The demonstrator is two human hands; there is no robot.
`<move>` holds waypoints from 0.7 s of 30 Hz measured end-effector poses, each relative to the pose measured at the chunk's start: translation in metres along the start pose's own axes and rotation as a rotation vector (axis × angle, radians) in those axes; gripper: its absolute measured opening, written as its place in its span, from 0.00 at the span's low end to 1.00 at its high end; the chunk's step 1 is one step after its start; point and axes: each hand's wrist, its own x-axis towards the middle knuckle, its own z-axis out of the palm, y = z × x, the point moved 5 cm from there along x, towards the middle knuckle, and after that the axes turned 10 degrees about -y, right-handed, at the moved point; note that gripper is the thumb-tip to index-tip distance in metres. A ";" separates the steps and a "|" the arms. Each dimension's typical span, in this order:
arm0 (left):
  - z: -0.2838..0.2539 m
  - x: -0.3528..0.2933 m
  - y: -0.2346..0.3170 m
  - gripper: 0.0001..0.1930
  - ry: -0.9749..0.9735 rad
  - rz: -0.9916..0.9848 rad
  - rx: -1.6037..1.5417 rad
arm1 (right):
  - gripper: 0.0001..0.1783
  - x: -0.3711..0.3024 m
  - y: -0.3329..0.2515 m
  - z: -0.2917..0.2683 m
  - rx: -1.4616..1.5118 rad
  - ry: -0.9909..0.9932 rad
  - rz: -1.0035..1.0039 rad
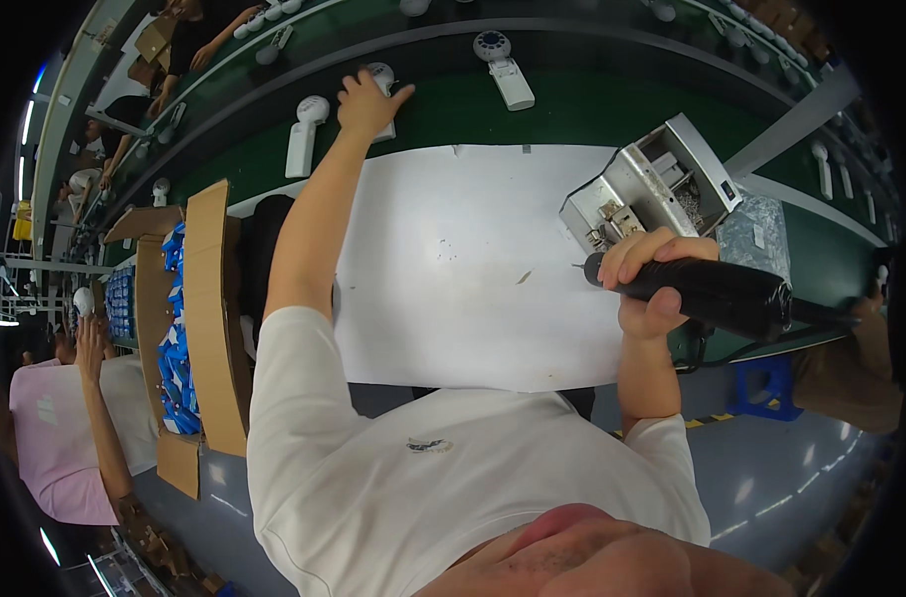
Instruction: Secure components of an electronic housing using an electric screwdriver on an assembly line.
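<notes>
My left hand (368, 104) stretches out over the green conveyor belt, fingers spread across a white device with a round head (380, 73). The hand covers much of that device, and I see no firm grip on it. A similar white device (301, 147) lies just to the left, and another (511, 82) rests farther right, its round head showing a dark ring. In my right hand (662, 274) is a black electric screwdriver (717, 291), its thin bit pointing left above the white work mat (453, 298). Right behind it stands a metal screw feeder (662, 184) with small screws inside.
An open cardboard box (209, 318) of blue packets stands at my left. A clear plastic bag (761, 234) lies right of the feeder. A blue stool (766, 388) is on the floor at the right. Co-workers sit at the left, one in a pink top (70, 448).
</notes>
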 end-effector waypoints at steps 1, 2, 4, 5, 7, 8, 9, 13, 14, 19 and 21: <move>0.007 0.002 -0.002 0.29 -0.124 -0.020 0.001 | 0.22 0.000 0.000 0.000 0.009 0.010 0.014; 0.013 0.002 -0.005 0.29 -0.248 -0.043 0.001 | 0.23 -0.001 0.000 0.000 0.019 0.018 0.029; 0.018 0.001 -0.015 0.28 -0.407 -0.089 -0.174 | 0.23 -0.001 -0.003 0.001 0.033 0.016 0.048; 0.017 0.003 -0.018 0.27 -0.445 -0.103 -0.349 | 0.23 -0.002 -0.006 -0.001 0.044 0.019 0.046; -0.016 -0.039 0.035 0.24 -0.558 -0.132 -1.010 | 0.24 -0.004 -0.008 -0.005 0.052 0.050 0.049; -0.038 -0.075 0.068 0.22 -0.631 -0.181 -1.673 | 0.24 -0.005 -0.010 -0.006 0.057 0.070 0.057; -0.051 -0.109 0.088 0.21 -0.732 -0.262 -1.837 | 0.24 -0.005 -0.012 -0.004 0.055 0.076 0.079; -0.063 -0.241 0.151 0.20 -1.094 -0.369 -2.020 | 0.26 -0.003 -0.018 0.007 0.203 0.008 0.042; -0.058 -0.254 0.157 0.20 -1.117 -0.407 -2.037 | 0.26 -0.007 -0.016 0.007 0.191 0.010 0.083; -0.044 -0.281 0.178 0.21 -1.283 -0.273 -2.209 | 0.27 -0.008 0.015 0.018 0.140 -0.100 0.100; -0.040 -0.282 0.179 0.21 -1.318 -0.278 -2.238 | 0.27 -0.011 0.029 0.022 0.159 -0.119 0.108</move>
